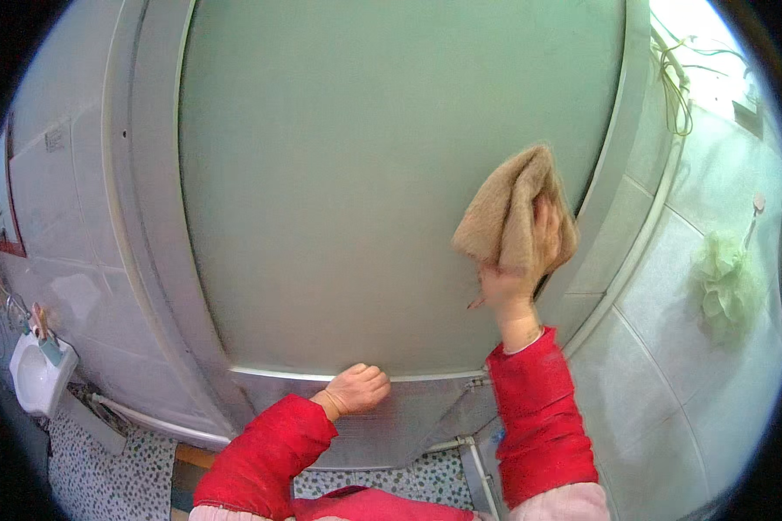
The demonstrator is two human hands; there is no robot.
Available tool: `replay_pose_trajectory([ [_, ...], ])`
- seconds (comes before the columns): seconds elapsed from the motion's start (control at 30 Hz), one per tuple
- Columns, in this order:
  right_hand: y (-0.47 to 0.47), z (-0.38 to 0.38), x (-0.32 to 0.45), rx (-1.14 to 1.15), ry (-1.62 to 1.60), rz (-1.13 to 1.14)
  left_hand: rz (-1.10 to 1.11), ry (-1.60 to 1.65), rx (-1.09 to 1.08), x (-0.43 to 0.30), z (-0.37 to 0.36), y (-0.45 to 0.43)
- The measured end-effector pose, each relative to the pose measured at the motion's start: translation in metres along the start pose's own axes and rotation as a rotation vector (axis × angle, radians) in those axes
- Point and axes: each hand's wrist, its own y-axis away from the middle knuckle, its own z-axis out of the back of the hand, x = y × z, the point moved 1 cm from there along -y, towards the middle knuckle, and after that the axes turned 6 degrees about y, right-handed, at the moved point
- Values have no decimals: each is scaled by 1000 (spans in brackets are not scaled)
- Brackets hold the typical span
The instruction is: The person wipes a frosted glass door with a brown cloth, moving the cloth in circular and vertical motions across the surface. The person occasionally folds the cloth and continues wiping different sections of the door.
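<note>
A frosted glass panel (pixel 352 182) in a pale metal frame fills the middle of the view. Against its lower right part, near the frame, my right hand (pixel 518 273) holds a folded tan cloth (pixel 508 208). Folds of the cloth cover part of the fingers. My left hand (pixel 357 389) is closed in a loose fist at the light strip (pixel 280 374) along the glass's bottom edge. Nothing shows in that hand; its palm side is hidden. Red sleeves (pixel 274 449) cover both forearms.
A white washbasin (pixel 36 374) stands at the far left beneath a mirror (pixel 3 215). On the right tiled wall hang a pale green mesh bath puff (pixel 723 280) and looped yellowish cords (pixel 674 98). Pipes (pixel 472 456) run low, above a speckled floor (pixel 111 449).
</note>
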Motion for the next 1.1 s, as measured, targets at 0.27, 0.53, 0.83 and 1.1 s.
replay_pose_trajectory([
  [0.27, 190, 9, 26, 369, 294, 188, -13, 35, -50, 1, 1, -6],
  [0.53, -2, 19, 8, 96, 250, 133, -8, 19, -63, 0, 2, -5],
  [0.83, -96, 4, 9, -40, 243, 245, 18, 33, -31, -2, 8, -7],
  [1.1, 53, 4, 51, 567, 320, 886, 30, 26, 11, -2, 11, -4],
])
